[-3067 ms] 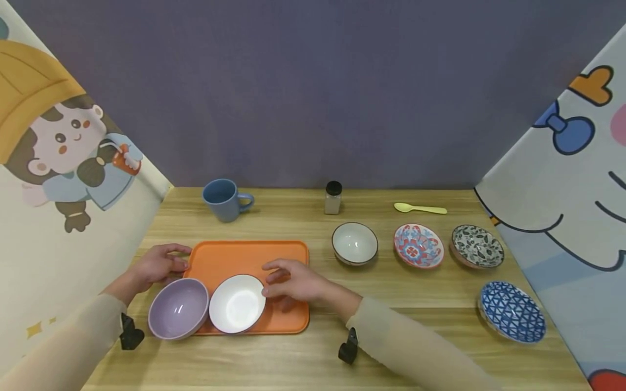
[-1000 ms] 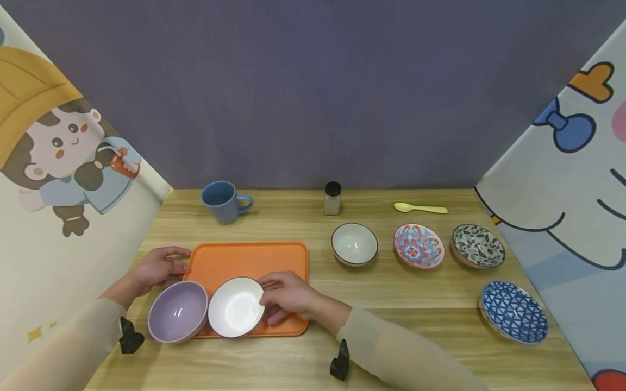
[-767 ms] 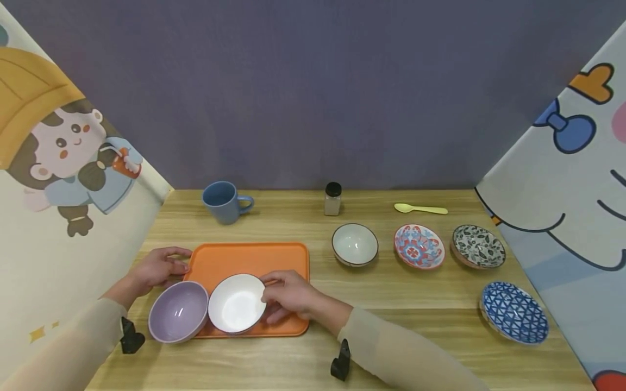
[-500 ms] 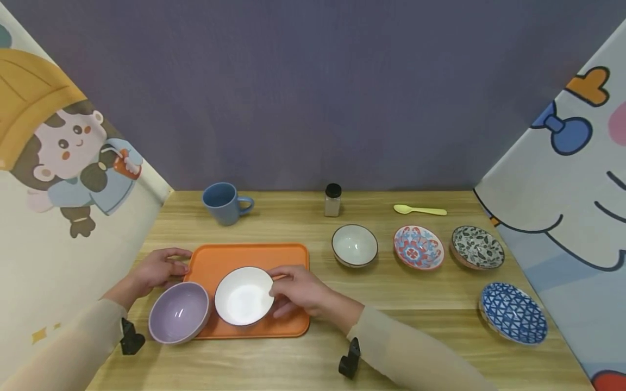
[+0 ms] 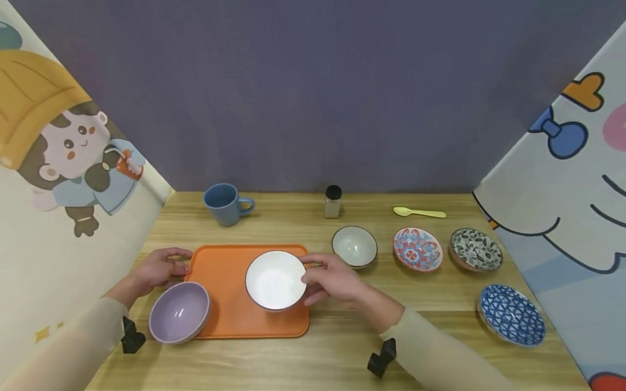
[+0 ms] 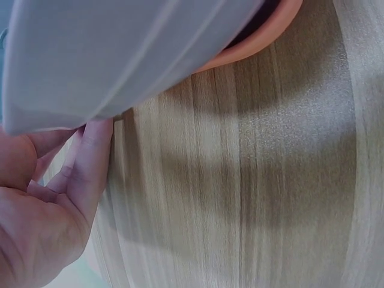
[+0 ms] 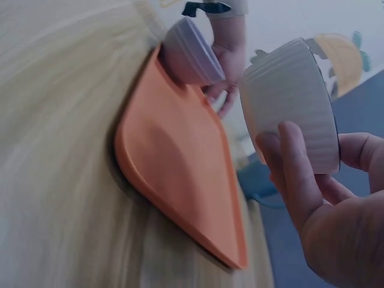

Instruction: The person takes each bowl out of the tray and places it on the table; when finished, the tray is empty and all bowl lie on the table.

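Note:
My right hand pinches the right rim of a white bowl with a dark edge. In the right wrist view, the white bowl is held up off the orange tray, fingers spread along its ribbed outer wall. My left hand lies at the left edge of the orange tray, its loosely bent fingers right at the rim. A purple bowl sits over the tray's front left corner; it hides part of my left fingers in the left wrist view.
Behind the tray stands a blue mug. A black-lidded jar and a yellow spoon are at the back. To the right are a grey-white bowl, a red-patterned dish, a leaf-patterned bowl and a blue-patterned bowl.
My right hand has taken hold of the white bowl and lifted it away from beside the purple bowl, rightward and back over the tray. The left hand has stayed at the tray's edge.

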Motion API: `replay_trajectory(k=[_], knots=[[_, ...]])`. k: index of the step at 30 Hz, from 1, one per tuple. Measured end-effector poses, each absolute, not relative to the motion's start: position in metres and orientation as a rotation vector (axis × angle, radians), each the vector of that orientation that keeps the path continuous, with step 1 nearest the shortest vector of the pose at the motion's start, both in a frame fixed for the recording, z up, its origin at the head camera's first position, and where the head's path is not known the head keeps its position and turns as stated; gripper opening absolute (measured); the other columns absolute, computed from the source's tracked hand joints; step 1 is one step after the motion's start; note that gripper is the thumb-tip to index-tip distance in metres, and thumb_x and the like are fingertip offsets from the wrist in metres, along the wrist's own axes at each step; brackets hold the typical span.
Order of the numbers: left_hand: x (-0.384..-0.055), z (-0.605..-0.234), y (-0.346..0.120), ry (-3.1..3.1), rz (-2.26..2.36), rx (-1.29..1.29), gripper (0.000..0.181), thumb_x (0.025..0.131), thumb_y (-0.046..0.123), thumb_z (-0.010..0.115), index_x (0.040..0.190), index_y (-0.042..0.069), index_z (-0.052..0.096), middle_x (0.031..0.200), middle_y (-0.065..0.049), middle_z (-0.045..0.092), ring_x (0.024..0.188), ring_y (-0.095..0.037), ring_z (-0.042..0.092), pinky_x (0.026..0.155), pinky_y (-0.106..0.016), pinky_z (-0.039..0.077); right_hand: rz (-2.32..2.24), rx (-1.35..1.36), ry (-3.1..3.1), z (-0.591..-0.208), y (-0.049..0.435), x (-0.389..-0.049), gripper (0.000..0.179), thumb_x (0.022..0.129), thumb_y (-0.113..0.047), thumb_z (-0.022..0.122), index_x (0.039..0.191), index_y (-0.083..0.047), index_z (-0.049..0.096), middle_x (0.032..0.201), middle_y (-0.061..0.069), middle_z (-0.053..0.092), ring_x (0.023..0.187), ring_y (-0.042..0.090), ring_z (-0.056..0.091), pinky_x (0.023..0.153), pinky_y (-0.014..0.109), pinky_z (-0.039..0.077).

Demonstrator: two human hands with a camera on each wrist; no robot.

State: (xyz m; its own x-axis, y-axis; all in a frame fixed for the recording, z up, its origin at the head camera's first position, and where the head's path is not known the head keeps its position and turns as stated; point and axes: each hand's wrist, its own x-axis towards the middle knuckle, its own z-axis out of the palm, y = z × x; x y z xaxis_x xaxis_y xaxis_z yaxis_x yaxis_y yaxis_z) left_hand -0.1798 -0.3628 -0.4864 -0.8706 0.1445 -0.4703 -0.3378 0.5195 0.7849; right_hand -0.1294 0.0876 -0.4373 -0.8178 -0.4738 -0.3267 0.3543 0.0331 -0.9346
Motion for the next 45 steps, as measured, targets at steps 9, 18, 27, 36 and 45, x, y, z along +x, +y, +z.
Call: replay_trajectory(k=[9,18,27,36,45], knots=[[-0.180,-0.486,-0.362,2.259,1.336,-0.166,0.054,0.098,0.004,0.065,0.146,-0.009,0.043,0.095,-0.007,0.072,0.084,-0.020,0.071,0.070,-0.035,0.061,-1.896,-0.103,1.776,-0.424,0.133,-0.129,0.058,0.091,-0.003,0.060,0.147,0.005,0.049,0.107,0.026,0.073,0.078,0.029,0.076,0.070,0.045,0.063],[-0.180,-0.485,-0.363,2.245,1.352,-0.174,0.055,0.098,0.004,0.066,0.146,-0.009,0.042,0.095,-0.007,0.073,0.084,-0.019,0.071,0.069,-0.035,0.062,-1.898,-0.063,1.863,-0.418,0.188,-0.120,0.062,0.095,-0.003,0.058,0.152,0.009,0.038,0.108,0.023,0.073,0.082,0.029,0.076,0.074,0.047,0.063],[-0.179,-0.484,-0.361,2.259,1.357,-0.140,0.054,0.098,0.003,0.064,0.145,-0.010,0.042,0.093,-0.007,0.072,0.081,-0.018,0.070,0.066,-0.034,0.061,-1.866,0.064,1.980,-0.419,0.247,-0.094,0.071,0.096,-0.005,0.058,0.157,0.011,0.025,0.105,0.014,0.072,0.081,0.026,0.076,0.078,0.048,0.062],[-0.179,-0.485,-0.362,2.263,1.338,-0.149,0.053,0.098,0.002,0.064,0.145,-0.010,0.042,0.096,-0.009,0.073,0.082,-0.019,0.070,0.067,-0.034,0.061,-1.790,0.263,2.050,-0.430,0.298,-0.067,0.075,0.100,-0.006,0.055,0.159,0.010,0.013,0.109,0.017,0.069,0.085,0.026,0.075,0.081,0.044,0.062],[-0.181,-0.487,-0.364,2.267,1.324,-0.158,0.054,0.098,0.002,0.064,0.146,-0.009,0.042,0.096,-0.009,0.072,0.083,-0.020,0.070,0.069,-0.034,0.061,-1.705,0.413,2.121,-0.446,0.328,-0.047,0.071,0.101,-0.005,0.053,0.157,0.014,0.014,0.118,0.027,0.066,0.088,0.031,0.076,0.081,0.045,0.062]])
